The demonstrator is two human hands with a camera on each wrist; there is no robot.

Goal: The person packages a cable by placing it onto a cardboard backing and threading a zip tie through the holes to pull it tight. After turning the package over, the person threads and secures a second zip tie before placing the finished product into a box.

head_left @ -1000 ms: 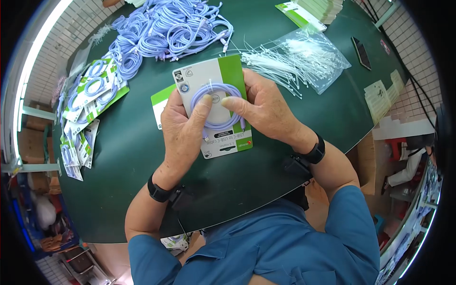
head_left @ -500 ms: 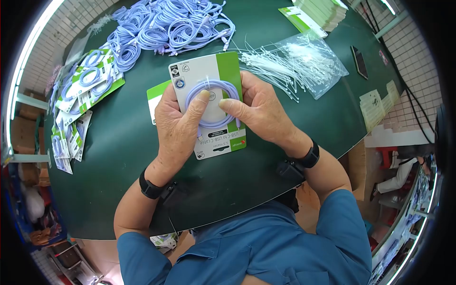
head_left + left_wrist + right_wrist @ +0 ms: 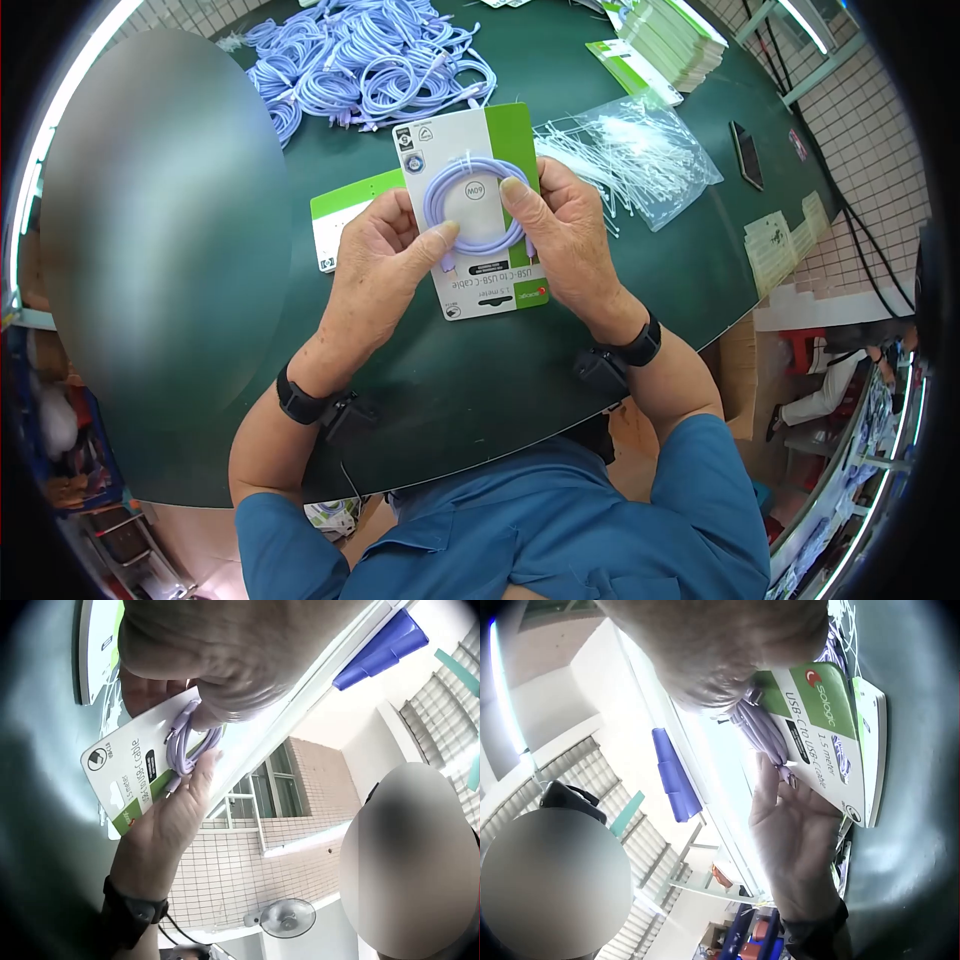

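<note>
A white and green packaging card (image 3: 510,135) is held up over the table between both hands, its print upside down in the head view. A lilac USB-C cable (image 3: 432,205) lies coiled on its face, a small clear tie at the coil's top. My left hand (image 3: 380,265) grips the card's left edge, thumb on the lower left of the coil. On the other edge, my right hand (image 3: 580,240) pinches the card, thumb on the coil's upper right. The cable's plugs (image 3: 786,776) show near the card's printed end in the right wrist view.
Another green and white card (image 3: 330,235) lies beyond my left hand. Lilac cables (image 3: 370,60) are heaped at the back. White zip ties in a plastic bag (image 3: 650,160), stacked cards (image 3: 675,45) and a phone (image 3: 746,157) sit rightward. A blurred oval hides the table's left.
My left thumb has slid down to the coil's lower left, and my right thumb up to its upper right. The card has shifted slightly right. A blurred oval now covers the carded cables at left.
</note>
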